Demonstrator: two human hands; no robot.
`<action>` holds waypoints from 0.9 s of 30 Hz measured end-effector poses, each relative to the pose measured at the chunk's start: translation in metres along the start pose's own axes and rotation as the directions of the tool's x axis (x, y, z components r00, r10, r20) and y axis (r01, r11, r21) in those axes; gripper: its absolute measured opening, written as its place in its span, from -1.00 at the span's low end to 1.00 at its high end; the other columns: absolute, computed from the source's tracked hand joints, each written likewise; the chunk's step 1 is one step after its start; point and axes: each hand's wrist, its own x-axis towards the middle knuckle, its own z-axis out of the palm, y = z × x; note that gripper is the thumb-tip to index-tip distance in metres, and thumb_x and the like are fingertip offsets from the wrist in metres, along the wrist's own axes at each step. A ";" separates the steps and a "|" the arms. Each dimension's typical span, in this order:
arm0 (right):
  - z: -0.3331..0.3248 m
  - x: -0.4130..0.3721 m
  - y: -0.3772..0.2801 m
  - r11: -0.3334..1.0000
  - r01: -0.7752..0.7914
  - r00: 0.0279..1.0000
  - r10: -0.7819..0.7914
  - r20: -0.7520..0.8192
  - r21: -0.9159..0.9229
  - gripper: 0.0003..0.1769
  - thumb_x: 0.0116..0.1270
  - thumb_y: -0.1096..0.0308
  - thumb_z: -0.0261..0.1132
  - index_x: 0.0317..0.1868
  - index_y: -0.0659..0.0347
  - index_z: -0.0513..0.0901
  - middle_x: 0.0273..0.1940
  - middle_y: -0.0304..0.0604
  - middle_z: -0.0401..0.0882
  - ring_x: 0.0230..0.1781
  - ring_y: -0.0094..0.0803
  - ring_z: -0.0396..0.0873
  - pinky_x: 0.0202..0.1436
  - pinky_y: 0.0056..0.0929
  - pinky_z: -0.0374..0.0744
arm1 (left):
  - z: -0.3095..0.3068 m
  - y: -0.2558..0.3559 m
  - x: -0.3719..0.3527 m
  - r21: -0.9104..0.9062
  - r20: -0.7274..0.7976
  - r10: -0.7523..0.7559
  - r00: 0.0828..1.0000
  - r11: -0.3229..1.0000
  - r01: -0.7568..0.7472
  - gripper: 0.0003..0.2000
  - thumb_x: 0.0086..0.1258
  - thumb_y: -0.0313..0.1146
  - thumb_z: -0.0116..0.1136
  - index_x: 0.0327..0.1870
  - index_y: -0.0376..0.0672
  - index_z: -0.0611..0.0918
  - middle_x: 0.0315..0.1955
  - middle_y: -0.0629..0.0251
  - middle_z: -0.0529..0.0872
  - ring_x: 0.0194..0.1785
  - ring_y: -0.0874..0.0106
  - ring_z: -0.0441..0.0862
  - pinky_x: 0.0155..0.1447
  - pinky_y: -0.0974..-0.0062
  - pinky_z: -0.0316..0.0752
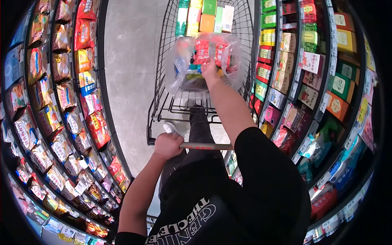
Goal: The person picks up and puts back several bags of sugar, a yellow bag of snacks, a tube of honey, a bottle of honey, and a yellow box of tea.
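Note:
My left hand (168, 145) is wrapped round the left end of the shopping cart handle (208, 146). Stretched forward into the wire shopping cart (158, 87), my right hand (210, 71) grips the near edge of a red packet (202, 52) with white lettering. The packet is at the mouth of a clear plastic bag (173, 79), which spreads open around it. Other colourful items lie in the bag, partly hidden by my hand and the packet. Beyond the bag, several boxes, among them an orange box (207, 23), stand in the cart's far end.
Shelves of bagged snacks (61, 65) line the left side of the aisle. Along the right run shelves of boxed goods (281, 61), close to the cart's side. Grey floor tiles (128, 73) show left of the cart, and a white shoe (170, 128) is below it.

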 end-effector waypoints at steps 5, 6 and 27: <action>0.017 0.005 -0.018 0.990 -0.054 0.998 0.051 0.026 0.133 -0.19 0.36 -0.31 0.38 0.42 0.01 0.44 0.36 -0.12 0.42 0.42 -0.19 0.38 0.39 -0.25 0.53 | -0.005 -0.002 0.010 -0.016 -0.018 0.010 1.000 1.000 -0.010 -0.77 -0.03 -0.13 0.47 -0.44 0.10 0.64 -0.56 0.44 0.63 -0.48 0.34 0.67 -0.40 0.28 0.51; 0.019 0.004 -0.022 0.989 -0.056 0.998 0.053 0.030 0.134 -0.19 0.36 -0.31 0.38 0.42 0.01 0.44 0.36 -0.12 0.42 0.42 -0.19 0.38 0.39 -0.25 0.53 | -0.006 -0.003 0.012 -0.012 -0.018 0.009 1.000 1.000 -0.009 -0.77 -0.03 -0.13 0.47 -0.44 0.10 0.64 -0.56 0.44 0.63 -0.48 0.34 0.67 -0.40 0.28 0.51; -0.058 -0.351 -0.096 0.888 0.184 0.819 0.098 0.565 -0.422 -0.71 0.51 0.24 0.30 0.14 0.15 0.62 -0.04 -0.17 0.76 -0.11 -0.40 0.76 -0.24 -0.39 0.72 | -0.024 -0.010 0.027 0.143 0.048 0.094 0.994 0.985 -0.100 -0.70 0.20 0.03 0.34 -0.37 -0.01 0.69 -0.51 0.27 0.73 -0.40 0.16 0.74 -0.32 0.12 0.59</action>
